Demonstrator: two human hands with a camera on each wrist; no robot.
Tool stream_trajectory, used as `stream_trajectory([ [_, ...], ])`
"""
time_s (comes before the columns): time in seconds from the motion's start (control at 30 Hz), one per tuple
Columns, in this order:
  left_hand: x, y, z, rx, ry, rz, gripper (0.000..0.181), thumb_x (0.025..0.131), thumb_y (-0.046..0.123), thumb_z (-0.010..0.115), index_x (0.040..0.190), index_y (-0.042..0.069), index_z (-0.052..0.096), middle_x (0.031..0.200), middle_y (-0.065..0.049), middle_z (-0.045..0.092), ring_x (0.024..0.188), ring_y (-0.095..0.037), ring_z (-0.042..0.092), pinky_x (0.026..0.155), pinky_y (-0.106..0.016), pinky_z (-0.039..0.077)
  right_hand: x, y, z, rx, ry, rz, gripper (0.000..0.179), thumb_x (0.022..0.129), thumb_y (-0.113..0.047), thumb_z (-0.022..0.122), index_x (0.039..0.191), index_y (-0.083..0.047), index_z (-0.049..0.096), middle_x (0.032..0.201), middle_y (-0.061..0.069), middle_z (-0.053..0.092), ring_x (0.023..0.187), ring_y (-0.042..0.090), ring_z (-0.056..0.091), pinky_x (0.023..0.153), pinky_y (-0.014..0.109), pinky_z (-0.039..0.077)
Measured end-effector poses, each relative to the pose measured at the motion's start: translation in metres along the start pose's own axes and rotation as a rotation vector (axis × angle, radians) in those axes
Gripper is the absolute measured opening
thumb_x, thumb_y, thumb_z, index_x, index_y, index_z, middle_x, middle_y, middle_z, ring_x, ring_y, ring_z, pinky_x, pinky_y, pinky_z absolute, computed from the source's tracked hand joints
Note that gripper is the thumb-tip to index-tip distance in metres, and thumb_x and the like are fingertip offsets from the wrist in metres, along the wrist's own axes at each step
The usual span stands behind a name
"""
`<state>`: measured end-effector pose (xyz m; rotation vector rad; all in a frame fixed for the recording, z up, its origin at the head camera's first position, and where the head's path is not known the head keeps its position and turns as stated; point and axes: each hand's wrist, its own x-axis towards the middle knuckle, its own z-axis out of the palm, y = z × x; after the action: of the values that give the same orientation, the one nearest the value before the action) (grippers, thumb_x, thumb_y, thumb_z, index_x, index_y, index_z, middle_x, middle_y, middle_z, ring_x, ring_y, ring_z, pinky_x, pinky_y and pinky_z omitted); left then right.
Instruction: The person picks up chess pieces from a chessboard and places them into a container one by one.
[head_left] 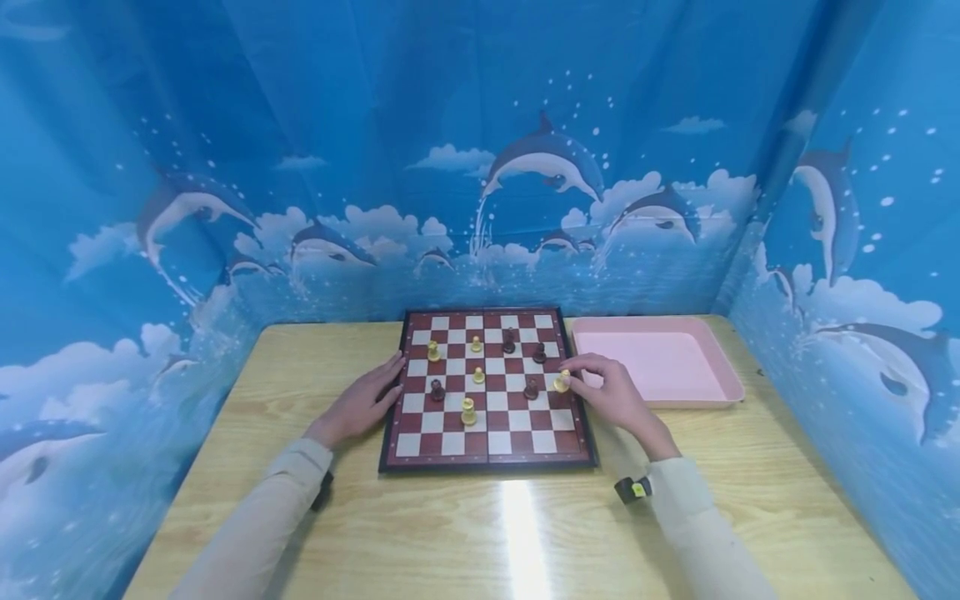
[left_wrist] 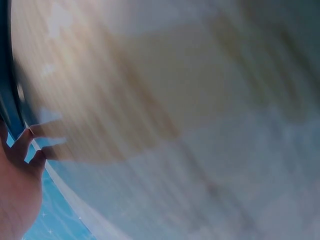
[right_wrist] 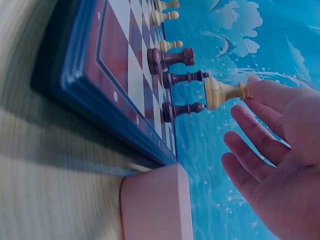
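A red-and-white chessboard point(head_left: 499, 421) lies on the table with several cream and dark brown chess pieces standing on it. Over its right side, my right hand point(head_left: 611, 396) pinches a cream chess piece point(right_wrist: 225, 93) by the top between thumb and index finger. The base is clear of the board; the fingertips hide the tip. Closest to it stand a dark rook point(right_wrist: 170, 59) and two other dark pieces, one a slender piece point(right_wrist: 182, 111). At the board's left edge my left hand point(head_left: 363, 402) rests, fingers extended and touching the edge.
A pink tray point(head_left: 731, 387) sits just right of the board, close to my right hand. Under everything is a pale wooden table point(head_left: 420, 533). A blue dolphin-print curtain point(head_left: 360, 100) encloses the back and sides.
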<state>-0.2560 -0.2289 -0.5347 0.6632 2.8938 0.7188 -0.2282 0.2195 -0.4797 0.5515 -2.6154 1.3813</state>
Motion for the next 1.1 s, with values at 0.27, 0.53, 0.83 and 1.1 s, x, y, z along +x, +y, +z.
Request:
stream_trajectory([
  [0.27, -0.002, 0.002, -0.001, 0.001, 0.016, 0.018, 0.062, 0.111, 0.04, 0.038, 0.162, 0.01, 0.021, 0.17, -0.012, 0.018, 0.153, -0.038, 0.026, 0.124, -0.056, 0.024, 0.004, 0.005, -0.011, 0.008, 0.025, 0.062, 0.02, 0.094, -0.013, 0.074, 0.111, -0.003, 0.076, 0.119, 0.014, 0.073, 0.122, 0.037, 0.062, 0.111, 0.057, 0.044],
  [0.53, -0.001, -0.001, 0.001, 0.002, -0.001, -0.006, 0.063, 0.111, 0.044, 0.034, 0.163, 0.014, 0.018, 0.171, -0.007, 0.015, 0.154, -0.034, 0.023, 0.125, -0.054, 0.022, 0.011, 0.012, -0.026, -0.046, 0.064, 0.038, 0.022, 0.093, -0.009, 0.074, 0.111, 0.004, 0.073, 0.116, 0.021, 0.073, 0.116, 0.042, 0.064, 0.106, 0.06, 0.048],
  [0.83, -0.002, 0.002, 0.0, -0.001, 0.02, 0.021, 0.062, 0.111, 0.041, 0.036, 0.163, 0.011, 0.02, 0.17, -0.011, 0.017, 0.153, -0.038, 0.026, 0.124, -0.057, 0.023, 0.027, 0.026, -0.045, -0.097, 0.055, 0.065, 0.02, 0.094, -0.008, 0.072, 0.11, 0.003, 0.074, 0.118, 0.024, 0.071, 0.117, 0.043, 0.063, 0.104, 0.062, 0.048],
  [1.1, -0.002, 0.004, -0.001, 0.002, 0.014, 0.02, 0.061, 0.111, 0.039, 0.037, 0.163, 0.01, 0.02, 0.17, -0.011, 0.018, 0.153, -0.038, 0.026, 0.124, -0.057, 0.024, 0.046, 0.038, -0.059, -0.172, -0.001, 0.083, 0.021, 0.095, -0.009, 0.071, 0.11, 0.006, 0.074, 0.115, 0.025, 0.072, 0.113, 0.043, 0.064, 0.1, 0.062, 0.051],
])
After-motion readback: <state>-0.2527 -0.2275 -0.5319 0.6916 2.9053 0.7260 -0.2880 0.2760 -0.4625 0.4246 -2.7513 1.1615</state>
